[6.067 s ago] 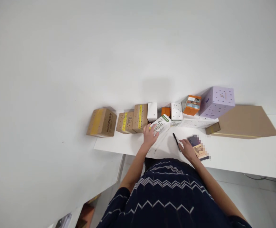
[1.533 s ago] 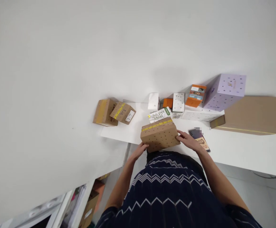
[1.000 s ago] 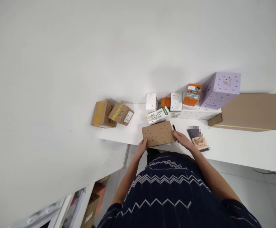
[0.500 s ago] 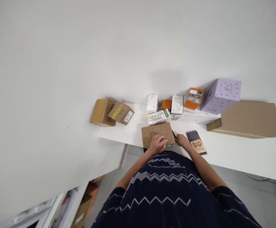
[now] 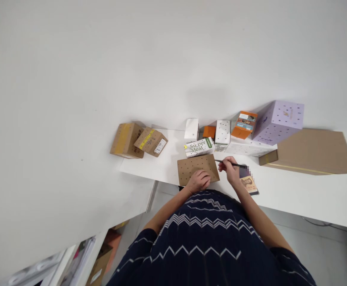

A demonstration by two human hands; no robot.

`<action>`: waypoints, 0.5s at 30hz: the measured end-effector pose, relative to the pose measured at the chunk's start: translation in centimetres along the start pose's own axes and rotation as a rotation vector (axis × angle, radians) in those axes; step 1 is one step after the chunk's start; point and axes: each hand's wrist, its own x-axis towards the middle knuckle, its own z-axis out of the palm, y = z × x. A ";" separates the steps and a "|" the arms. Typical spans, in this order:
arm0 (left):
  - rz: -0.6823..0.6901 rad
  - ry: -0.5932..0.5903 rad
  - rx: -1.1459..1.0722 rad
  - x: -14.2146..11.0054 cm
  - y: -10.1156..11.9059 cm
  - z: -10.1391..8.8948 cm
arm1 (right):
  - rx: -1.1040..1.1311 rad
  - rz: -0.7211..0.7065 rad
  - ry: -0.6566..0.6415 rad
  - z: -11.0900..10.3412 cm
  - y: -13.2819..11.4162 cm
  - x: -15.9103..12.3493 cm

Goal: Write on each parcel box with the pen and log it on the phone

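A flat brown cardboard box (image 5: 191, 166) with dark dots lies at the table edge, close against my body. My left hand (image 5: 199, 181) rests on its near part, fingers lying on the top face. Just past the box's right side, my right hand (image 5: 229, 163) is closed round a slim black pen-like tool (image 5: 239, 165). One thin end of it points left, to the box's right edge; its exact kind is too small to make out. Behind the box lies a white carton (image 5: 199, 147) marked "Super Meal". A phone (image 5: 250, 184) sits under my right forearm, partly covered.
Two taped brown boxes (image 5: 154, 142) lean together at the left. Along the wall stand white cartons (image 5: 222, 132), an orange box (image 5: 245, 124) and a tall lilac box (image 5: 280, 121). A large brown box (image 5: 313, 153) lies at the right of the white table (image 5: 292, 196).
My right hand has risen from beside the box's right edge and turned, so the black tool now shows across it. My left hand stays on the box, its fingers slightly shifted.
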 end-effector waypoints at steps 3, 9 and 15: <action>0.049 -0.066 0.049 -0.2 -0.3 0.2 | -0.102 -0.014 -0.172 2.4 0.4 -0.8; 0.073 -0.070 0.178 -0.3 -0.8 0.9 | -0.532 -0.174 -0.213 3.5 2.3 -1.4; 0.050 -0.021 0.136 -0.4 -0.7 0.9 | -0.601 -0.228 -0.231 3.7 2.7 -1.3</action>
